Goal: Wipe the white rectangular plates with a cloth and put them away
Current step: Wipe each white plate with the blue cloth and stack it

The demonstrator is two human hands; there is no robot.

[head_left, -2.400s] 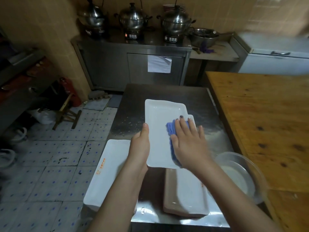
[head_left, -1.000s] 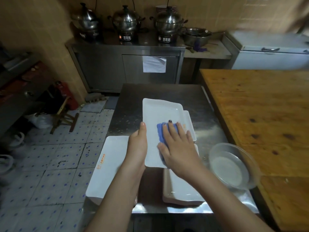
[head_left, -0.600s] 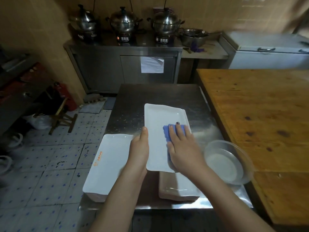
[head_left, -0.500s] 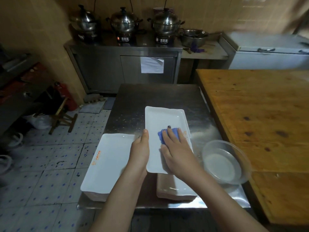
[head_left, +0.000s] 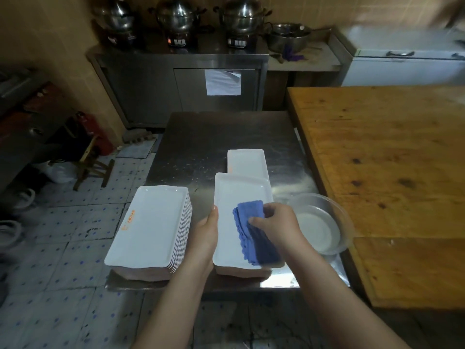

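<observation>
My left hand (head_left: 205, 234) grips the left edge of a white rectangular plate (head_left: 232, 197), thumb on its rim, holding it just above another stack of plates (head_left: 242, 272). My right hand (head_left: 275, 222) pinches a blue cloth (head_left: 251, 230) that hangs down across the plate's right half. A tall stack of white plates (head_left: 151, 227) with orange lettering sits on the steel table (head_left: 206, 142) at the front left. One more white plate (head_left: 246, 162) lies flat behind the held one.
A clear glass bowl (head_left: 319, 222) stands at the steel table's right edge, beside a large wooden table (head_left: 382, 167). Behind are a steel counter with three pots (head_left: 176, 16), a metal bowl and a white chest freezer (head_left: 407, 61). Tiled floor and a wooden stool (head_left: 91, 165) lie left.
My right hand has lifted off the plate and now pinches the cloth, letting it hang. The held plate has come nearer and lower, uncovering the plate behind it.
</observation>
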